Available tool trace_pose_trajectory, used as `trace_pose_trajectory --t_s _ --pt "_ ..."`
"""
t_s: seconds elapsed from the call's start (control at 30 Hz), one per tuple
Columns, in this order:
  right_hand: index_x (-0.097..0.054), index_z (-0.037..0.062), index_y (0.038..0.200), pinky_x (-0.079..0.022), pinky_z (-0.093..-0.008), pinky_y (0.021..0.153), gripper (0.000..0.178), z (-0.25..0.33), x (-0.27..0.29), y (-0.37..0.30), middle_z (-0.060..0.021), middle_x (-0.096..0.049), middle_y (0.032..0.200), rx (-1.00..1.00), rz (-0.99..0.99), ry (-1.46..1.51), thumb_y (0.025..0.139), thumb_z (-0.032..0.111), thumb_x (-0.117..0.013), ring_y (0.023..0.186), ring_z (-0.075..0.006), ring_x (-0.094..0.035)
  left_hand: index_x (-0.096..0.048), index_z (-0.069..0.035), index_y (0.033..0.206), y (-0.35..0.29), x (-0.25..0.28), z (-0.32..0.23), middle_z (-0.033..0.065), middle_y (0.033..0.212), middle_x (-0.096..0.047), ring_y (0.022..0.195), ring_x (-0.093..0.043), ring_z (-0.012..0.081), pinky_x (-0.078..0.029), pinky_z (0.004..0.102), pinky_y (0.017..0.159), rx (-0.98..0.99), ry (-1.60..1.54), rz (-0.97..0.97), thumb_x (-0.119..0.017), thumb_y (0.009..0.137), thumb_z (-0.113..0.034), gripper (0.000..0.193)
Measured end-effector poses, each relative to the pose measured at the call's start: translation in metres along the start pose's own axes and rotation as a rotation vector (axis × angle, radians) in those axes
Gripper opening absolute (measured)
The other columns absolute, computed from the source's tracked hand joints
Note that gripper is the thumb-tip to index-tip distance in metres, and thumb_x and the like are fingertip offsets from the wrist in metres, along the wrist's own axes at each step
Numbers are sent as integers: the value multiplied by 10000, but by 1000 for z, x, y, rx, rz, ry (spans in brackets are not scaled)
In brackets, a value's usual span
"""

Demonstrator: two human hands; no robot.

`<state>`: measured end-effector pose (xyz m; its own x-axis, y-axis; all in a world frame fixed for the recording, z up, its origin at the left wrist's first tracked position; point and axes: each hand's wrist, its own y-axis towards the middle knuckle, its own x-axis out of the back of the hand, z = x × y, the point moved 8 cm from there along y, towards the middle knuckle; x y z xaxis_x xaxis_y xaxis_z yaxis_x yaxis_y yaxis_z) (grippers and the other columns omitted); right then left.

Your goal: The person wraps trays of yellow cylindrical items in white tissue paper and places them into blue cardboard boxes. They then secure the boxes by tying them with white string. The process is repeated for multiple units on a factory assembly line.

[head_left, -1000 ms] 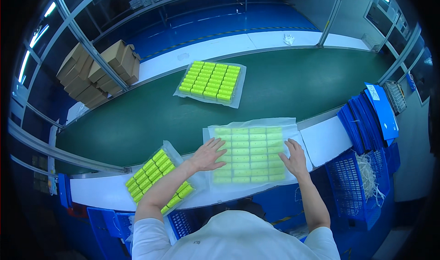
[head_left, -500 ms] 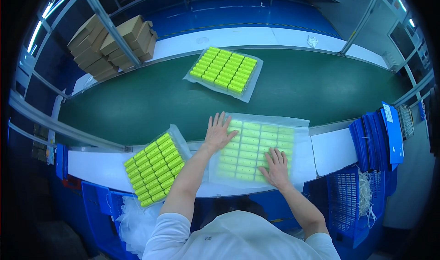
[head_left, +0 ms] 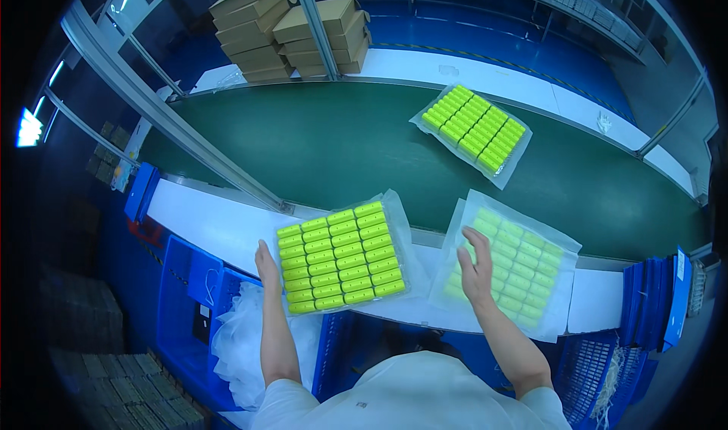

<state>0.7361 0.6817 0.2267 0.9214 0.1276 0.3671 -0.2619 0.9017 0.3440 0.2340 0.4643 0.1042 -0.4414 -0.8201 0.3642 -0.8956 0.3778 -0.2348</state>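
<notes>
A tray of bright yellow-green cylinders (head_left: 341, 257), set in rows, lies slightly turned on the white bench before me. At its left edge is my left hand (head_left: 267, 265), held on its side with straight fingers; whether it touches the tray I cannot tell. My right hand (head_left: 476, 269) is raised with thumb and fingers apart, over the left part of a second tray. A translucent white sheet (head_left: 523, 267) covers that tray, and its cylinders show through pale. Farther off, a third tray of yellow-green cylinders (head_left: 476, 130) rests uncovered on the green belt.
The green conveyor belt (head_left: 303, 145) runs behind the bench, crossed by a metal post (head_left: 205, 145). Cardboard boxes (head_left: 322, 32) are stacked beyond it. Blue folders (head_left: 652, 301) stand at the right. Below left, a blue bin (head_left: 186, 301) sits beside white plastic sheeting (head_left: 254, 335).
Both hands have lifted off the covered tray. My left hand has gone left to the far side of the uncovered tray, which now lies straighter and closer to the covered one. The view has turned.
</notes>
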Motion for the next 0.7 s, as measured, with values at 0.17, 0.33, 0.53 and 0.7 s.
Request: trace_pose_trajectory --t_s 0.17,0.33,0.53,0.7 --pt "-579 -46 1280 -439 -415 1007 549 -201 -193 1 -241 -610 1284 -959 80 255 977 409 -528 1209 -355 -574 -414 2 1470 14 -35 119 154 1438 -516 1290 -516 278 -400 398 1085 402 -348 692 -293 975 -728 889" --pt "-568 -112 1278 -466 -423 965 752 -215 -230 -65 -255 -646 1234 -1110 365 66 897 536 -583 1144 -371 -622 -408 -41 1486 -2 -30 106 141 1449 -516 1288 -537 286 -436 414 1075 463 -507 737 -307 991 -694 826" --pt "-600 -43 1282 -509 -384 906 720 -133 -252 -62 -168 -655 1230 -1161 269 645 919 578 -575 1060 -265 -643 -445 -90 1465 -9 -37 69 125 1422 -547 1238 -576 289 -491 437 1029 367 -737 779 -389 1023 -553 642" --pt "-563 -48 1321 -481 -372 974 705 -64 -184 -23 -176 -630 1258 -956 230 776 993 567 -458 1119 -249 -612 -384 -94 1507 -66 -31 -26 137 1483 -483 1303 -522 324 -451 481 1075 140 -883 828 -360 1032 -553 661"
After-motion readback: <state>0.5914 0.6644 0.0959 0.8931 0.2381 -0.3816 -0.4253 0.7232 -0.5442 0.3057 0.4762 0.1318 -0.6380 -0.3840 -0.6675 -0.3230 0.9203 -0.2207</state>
